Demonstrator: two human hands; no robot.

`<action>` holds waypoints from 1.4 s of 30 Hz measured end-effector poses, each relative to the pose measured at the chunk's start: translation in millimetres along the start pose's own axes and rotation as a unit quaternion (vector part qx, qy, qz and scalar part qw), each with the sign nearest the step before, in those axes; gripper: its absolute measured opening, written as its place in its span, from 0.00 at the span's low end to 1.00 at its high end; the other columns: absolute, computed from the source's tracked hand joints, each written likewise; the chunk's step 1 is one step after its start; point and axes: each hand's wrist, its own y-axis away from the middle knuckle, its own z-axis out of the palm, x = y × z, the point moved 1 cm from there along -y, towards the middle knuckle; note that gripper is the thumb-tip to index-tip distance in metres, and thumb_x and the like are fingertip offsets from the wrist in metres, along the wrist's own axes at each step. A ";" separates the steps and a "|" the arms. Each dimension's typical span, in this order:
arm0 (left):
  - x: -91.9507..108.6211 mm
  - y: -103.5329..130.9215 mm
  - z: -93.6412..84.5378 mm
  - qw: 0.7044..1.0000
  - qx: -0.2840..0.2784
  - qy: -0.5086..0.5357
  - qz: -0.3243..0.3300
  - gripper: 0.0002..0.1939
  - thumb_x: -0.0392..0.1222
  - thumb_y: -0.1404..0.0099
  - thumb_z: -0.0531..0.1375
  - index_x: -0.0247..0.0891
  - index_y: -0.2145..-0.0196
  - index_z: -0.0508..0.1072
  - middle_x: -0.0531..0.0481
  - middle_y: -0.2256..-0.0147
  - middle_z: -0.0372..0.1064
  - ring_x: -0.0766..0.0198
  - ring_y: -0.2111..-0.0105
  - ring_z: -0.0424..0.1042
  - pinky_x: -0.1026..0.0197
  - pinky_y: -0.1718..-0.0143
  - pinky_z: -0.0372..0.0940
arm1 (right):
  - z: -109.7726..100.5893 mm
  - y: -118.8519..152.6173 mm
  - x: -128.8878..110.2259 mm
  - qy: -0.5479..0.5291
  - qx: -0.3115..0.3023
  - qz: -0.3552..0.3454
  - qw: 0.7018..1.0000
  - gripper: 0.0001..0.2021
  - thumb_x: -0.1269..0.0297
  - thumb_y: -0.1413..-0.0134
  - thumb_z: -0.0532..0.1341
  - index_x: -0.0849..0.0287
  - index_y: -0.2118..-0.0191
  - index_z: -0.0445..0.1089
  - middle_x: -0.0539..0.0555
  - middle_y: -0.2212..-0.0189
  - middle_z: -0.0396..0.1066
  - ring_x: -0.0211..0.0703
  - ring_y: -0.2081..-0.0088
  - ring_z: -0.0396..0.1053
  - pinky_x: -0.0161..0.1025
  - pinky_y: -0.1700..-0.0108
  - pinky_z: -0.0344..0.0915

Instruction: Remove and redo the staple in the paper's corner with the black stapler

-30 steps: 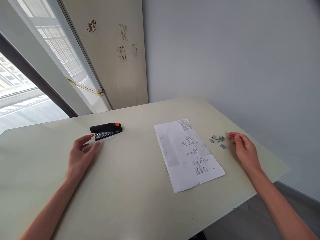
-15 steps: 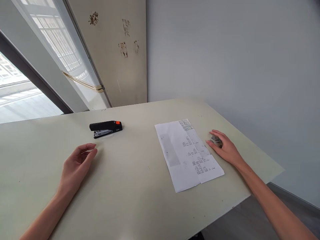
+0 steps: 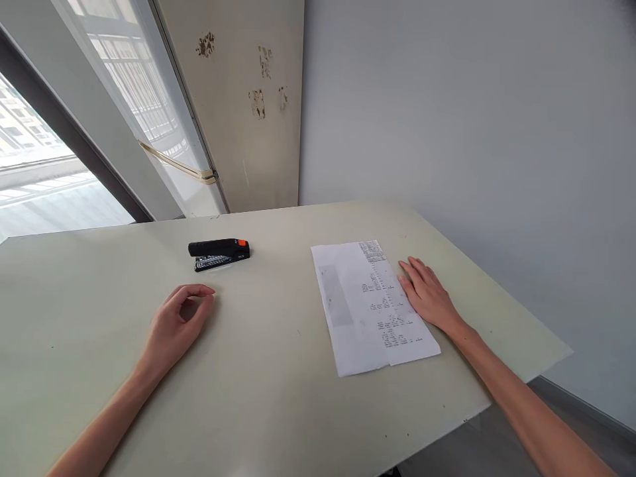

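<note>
My left hand (image 3: 179, 319) rests on the table, loosely curled, with thumb and index fingertips close together around a gap. No object shows in it. Just beyond lies a black stapler (image 3: 218, 254) with an orange patch on its right end. Partly printed white sheets of paper (image 3: 355, 311) lie right of centre, slightly offset at their lower edge. At their right edge my right hand (image 3: 428, 293) is palm down, fingers stretched and slightly spread, the fingertips near or on the paper's edge. Whatever may be under that palm is hidden.
The pale table (image 3: 268, 397) has its right edge near my right forearm. A grey wall (image 3: 447, 119) rises behind it. At the back left stands a white cabinet-like unit (image 3: 243, 146) with a gold handle (image 3: 179, 165) and worn brown marks, beside a window (image 3: 34, 146).
My right hand has moved left toward the paper and flattened; the small shiny thing seen in it before is out of sight. My left thumb and index fingertips have drawn closer. The view has shifted slightly.
</note>
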 end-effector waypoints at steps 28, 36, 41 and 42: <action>-29.1 41.3 -19.0 0.934 -0.166 -0.116 0.295 0.17 0.52 0.29 0.63 0.51 0.45 0.78 0.52 0.38 0.72 0.48 0.33 0.64 0.45 0.34 0.62 | 46.0 40.3 -198.6 -0.205 -0.020 -0.149 0.967 0.27 0.55 0.24 0.44 0.51 0.26 0.59 0.55 0.27 0.56 0.55 0.26 0.52 0.63 0.26 0.54; -32.4 42.7 -22.7 0.933 -0.164 -0.098 0.305 0.14 0.50 0.29 0.63 0.48 0.48 0.77 0.50 0.39 0.73 0.49 0.36 0.67 0.44 0.37 0.65 | 74.8 -51.9 -250.4 -0.282 -0.020 -0.187 0.941 0.21 0.52 0.26 0.46 0.52 0.42 0.71 0.61 0.37 0.66 0.55 0.33 0.63 0.59 0.31 0.62; -25.6 45.8 -24.9 0.932 -0.163 -0.079 0.314 0.11 0.46 0.30 0.64 0.46 0.52 0.78 0.48 0.44 0.76 0.49 0.42 0.71 0.46 0.41 0.67 | 95.0 -94.7 -283.0 -0.317 -0.024 -0.187 0.929 0.17 0.53 0.28 0.50 0.53 0.47 0.72 0.63 0.41 0.69 0.56 0.37 0.66 0.59 0.33 0.62; -25.0 46.6 -26.0 0.931 -0.165 -0.076 0.317 0.10 0.46 0.30 0.64 0.45 0.53 0.78 0.48 0.44 0.76 0.50 0.43 0.71 0.46 0.42 0.68 | 98.2 -101.5 -288.1 -0.326 -0.025 -0.184 0.927 0.17 0.53 0.28 0.50 0.53 0.48 0.72 0.63 0.41 0.69 0.56 0.37 0.65 0.59 0.33 0.61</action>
